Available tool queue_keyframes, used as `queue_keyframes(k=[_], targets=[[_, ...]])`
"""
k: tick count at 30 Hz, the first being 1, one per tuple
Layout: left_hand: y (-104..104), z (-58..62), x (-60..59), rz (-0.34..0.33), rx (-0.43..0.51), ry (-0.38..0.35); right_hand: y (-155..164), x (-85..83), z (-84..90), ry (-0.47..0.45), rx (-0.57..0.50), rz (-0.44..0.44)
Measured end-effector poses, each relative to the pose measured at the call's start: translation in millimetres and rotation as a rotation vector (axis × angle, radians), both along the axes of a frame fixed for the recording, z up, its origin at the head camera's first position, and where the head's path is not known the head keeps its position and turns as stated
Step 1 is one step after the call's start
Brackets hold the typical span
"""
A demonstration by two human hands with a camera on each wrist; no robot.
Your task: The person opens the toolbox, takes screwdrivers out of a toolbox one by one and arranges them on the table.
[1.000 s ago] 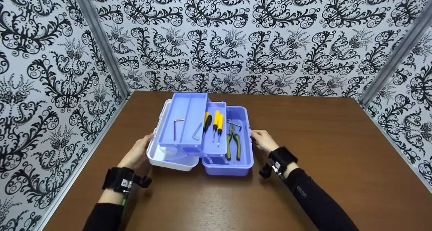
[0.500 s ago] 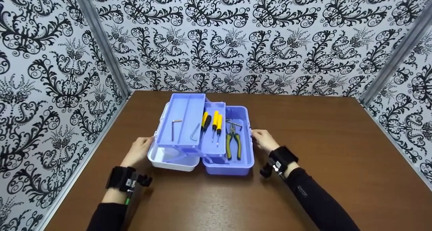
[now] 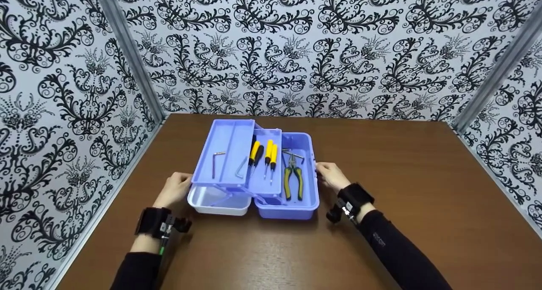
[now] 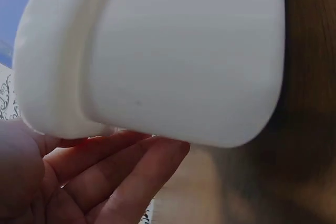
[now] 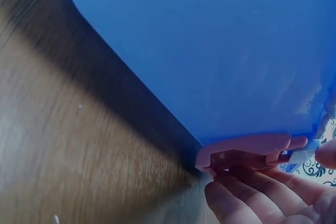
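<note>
A lilac toolbox (image 3: 288,211) stands spread open, its white lid (image 3: 218,209) tipped to the left. Two lilac trays, an upper one (image 3: 237,137) and a lower one (image 3: 264,188), are fanned out over the lid and base. My left hand (image 3: 174,188) holds the lid's left side, fingers along its outer wall (image 4: 184,77). On the right, my right hand (image 3: 332,175) has its fingers hooked at a pink latch (image 5: 247,148) on the base's outer side. Pliers (image 3: 293,178) with green-black handles lie in the base.
Several screwdrivers (image 3: 269,154) with yellow or black handles lie in the lower tray. The upper tray bears a dark hex key (image 3: 214,165) and a silver hex key (image 3: 241,168). A patterned wall (image 3: 279,61) closes off the back of the brown table (image 3: 406,175).
The lid and trays have swung further left and down, with the trays spreading and exposing more of the base. My left hand has shifted slightly; my right hand has stayed in place.
</note>
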State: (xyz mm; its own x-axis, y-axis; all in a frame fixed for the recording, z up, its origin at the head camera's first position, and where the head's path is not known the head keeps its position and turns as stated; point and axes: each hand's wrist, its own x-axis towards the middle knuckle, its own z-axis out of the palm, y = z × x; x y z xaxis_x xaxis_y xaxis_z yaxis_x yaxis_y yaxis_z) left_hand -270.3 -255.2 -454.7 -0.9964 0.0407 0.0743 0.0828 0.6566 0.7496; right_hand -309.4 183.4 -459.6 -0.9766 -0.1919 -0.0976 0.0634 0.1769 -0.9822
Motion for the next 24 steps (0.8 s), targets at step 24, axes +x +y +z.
queue_keyframes(k=[24], targets=[[-8.6, 19.2, 7.1, -0.047, 0.15, -0.059, 3.1, 0.7, 2.0, -0.015, 0.083, -0.016]])
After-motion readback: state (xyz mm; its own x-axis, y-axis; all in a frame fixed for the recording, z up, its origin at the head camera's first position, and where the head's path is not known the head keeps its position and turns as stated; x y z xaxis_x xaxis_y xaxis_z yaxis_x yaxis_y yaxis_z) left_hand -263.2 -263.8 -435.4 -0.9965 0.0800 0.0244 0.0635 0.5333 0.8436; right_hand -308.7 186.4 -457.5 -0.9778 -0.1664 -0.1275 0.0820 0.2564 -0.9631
